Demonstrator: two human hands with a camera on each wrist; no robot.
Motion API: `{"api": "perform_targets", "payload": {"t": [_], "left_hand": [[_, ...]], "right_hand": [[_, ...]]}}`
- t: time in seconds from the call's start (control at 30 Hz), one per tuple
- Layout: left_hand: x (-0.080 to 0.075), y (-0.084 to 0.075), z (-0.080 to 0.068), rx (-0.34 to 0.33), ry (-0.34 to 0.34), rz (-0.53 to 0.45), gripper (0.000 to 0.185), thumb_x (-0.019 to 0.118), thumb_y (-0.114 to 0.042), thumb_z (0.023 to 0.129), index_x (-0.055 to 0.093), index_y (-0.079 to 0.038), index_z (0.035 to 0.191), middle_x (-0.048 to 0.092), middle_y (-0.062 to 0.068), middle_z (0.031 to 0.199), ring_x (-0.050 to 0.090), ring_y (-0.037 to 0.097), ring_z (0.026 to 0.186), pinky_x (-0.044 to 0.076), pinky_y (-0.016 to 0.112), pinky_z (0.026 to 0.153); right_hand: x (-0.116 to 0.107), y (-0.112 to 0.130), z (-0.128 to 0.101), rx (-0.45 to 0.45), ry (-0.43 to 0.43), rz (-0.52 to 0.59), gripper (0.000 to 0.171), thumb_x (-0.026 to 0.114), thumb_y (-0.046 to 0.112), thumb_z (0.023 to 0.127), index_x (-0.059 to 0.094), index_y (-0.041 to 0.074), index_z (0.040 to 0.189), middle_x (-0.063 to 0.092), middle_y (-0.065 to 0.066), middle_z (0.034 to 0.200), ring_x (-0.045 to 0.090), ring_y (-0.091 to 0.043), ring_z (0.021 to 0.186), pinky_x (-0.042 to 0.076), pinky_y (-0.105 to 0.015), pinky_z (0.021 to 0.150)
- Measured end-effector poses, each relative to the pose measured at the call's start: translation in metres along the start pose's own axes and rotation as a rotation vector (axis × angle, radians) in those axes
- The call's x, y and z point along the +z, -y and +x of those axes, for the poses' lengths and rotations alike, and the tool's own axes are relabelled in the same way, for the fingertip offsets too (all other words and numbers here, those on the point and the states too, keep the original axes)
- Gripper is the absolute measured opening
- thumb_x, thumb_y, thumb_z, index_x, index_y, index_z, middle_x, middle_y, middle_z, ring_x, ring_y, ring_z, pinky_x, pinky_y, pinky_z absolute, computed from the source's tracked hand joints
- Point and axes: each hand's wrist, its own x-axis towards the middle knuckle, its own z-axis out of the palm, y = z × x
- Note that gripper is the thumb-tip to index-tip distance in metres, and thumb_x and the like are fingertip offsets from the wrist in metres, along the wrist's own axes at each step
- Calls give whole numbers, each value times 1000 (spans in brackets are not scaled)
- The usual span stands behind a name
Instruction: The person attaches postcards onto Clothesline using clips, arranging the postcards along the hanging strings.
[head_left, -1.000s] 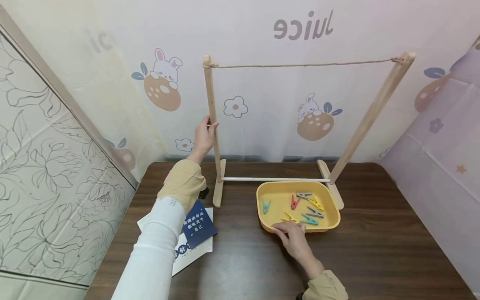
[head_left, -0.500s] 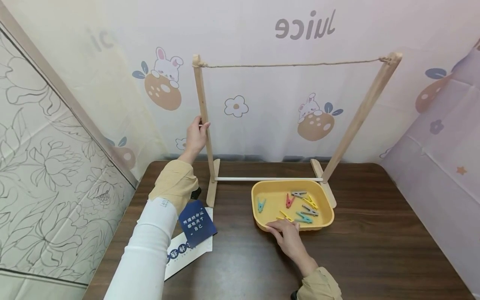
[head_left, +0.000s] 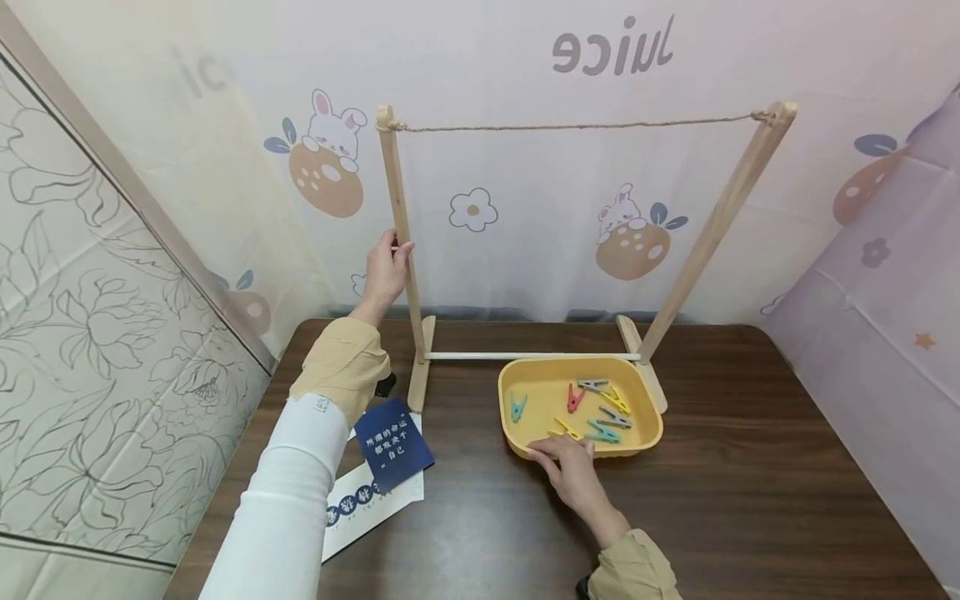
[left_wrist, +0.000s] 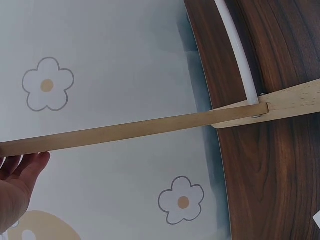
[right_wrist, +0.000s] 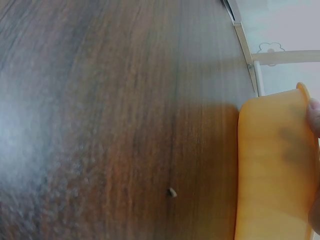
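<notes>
On the left, the left hand [head_left: 386, 271] still grips one post of the wooden rack [head_left: 396, 208], which has slid left with the yellow tray [head_left: 517, 442]. The right hand [head_left: 573, 471] rests its fingers on the tray's near rim. One rack, one tray, maybe six pegs [head_left: 592, 408].

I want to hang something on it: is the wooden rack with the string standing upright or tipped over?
Upright. The wooden rack stands on both feet on the dark wooden table, string taut on top; the left hand grips its left post.
</notes>
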Motion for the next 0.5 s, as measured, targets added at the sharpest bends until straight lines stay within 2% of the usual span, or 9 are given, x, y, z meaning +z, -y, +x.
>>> {"api": "perform_targets", "payload": {"t": [0.5], "left_hand": [[2,0,0,-37,-6,-28,31,41,-15,95,43,4,119,50,20,111,50,28,105,43,36,85]], "right_hand": [[1,-1,0,-8,-16,6,9,68,17,78,71,16,86,66,5,85,56,-16,87,19,-36,71]]}}
